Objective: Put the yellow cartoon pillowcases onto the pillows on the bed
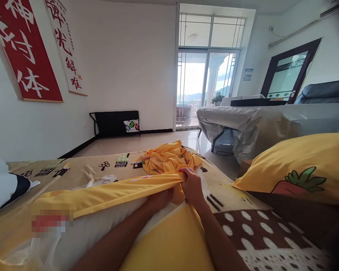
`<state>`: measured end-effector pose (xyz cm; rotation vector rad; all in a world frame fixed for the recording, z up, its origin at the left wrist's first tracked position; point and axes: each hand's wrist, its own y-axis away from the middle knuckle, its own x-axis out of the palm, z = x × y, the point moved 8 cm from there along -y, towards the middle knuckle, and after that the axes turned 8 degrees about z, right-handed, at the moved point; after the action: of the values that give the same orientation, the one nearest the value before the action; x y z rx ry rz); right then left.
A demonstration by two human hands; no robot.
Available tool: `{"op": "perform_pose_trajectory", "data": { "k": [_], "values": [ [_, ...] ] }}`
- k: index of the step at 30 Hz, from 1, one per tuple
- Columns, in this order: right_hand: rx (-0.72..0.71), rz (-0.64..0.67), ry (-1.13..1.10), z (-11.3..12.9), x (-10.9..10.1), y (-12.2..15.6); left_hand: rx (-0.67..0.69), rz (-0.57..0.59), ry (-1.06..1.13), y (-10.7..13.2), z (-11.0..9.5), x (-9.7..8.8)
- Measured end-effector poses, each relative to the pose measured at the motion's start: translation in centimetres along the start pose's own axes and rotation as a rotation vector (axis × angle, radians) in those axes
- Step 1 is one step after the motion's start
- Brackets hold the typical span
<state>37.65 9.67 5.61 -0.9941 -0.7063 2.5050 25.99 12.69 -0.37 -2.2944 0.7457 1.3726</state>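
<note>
A yellow printed cloth [113,194] stretches across in front of me, its long band running from the lower left up to my hands. My right hand [192,184] is closed on the edge of this cloth, thumb and fingers pinching it. My left hand [165,197] reaches in beneath the band; its fingers are hidden by the cloth. Just beyond my hands, more yellow fabric [169,158] lies bunched in a loose heap. Pale, whitish material [107,222] shows below the band under my left forearm. A smooth yellow surface [169,241] lies close to me between my forearms.
A patterned blanket [228,195] spreads beneath everything. On the right rests a yellow pillow [305,169] with a carrot print. A white item with a dark edge [5,188] is at the left. Farther back stand a plastic-covered table [237,116] and a folded black frame [115,124].
</note>
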Motion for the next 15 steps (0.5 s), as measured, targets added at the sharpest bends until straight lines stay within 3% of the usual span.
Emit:
{"op": "perform_pose_trajectory", "data": {
  "k": [5, 9, 15],
  "values": [
    [0.010, 0.016, 0.056, -0.3, 0.2, 0.0, -0.029, 0.042, 0.058, -0.3, 0.9, 0.4],
    [-0.006, 0.006, 0.038, -0.7, 0.3, -0.1, 0.022, 0.018, 0.057, -0.3, 0.4, 0.1],
    [0.044, 0.048, -0.016, -1.1, 0.7, -0.2, 0.044, -0.108, 0.014, 0.5, -1.0, -0.3]
  ]
}}
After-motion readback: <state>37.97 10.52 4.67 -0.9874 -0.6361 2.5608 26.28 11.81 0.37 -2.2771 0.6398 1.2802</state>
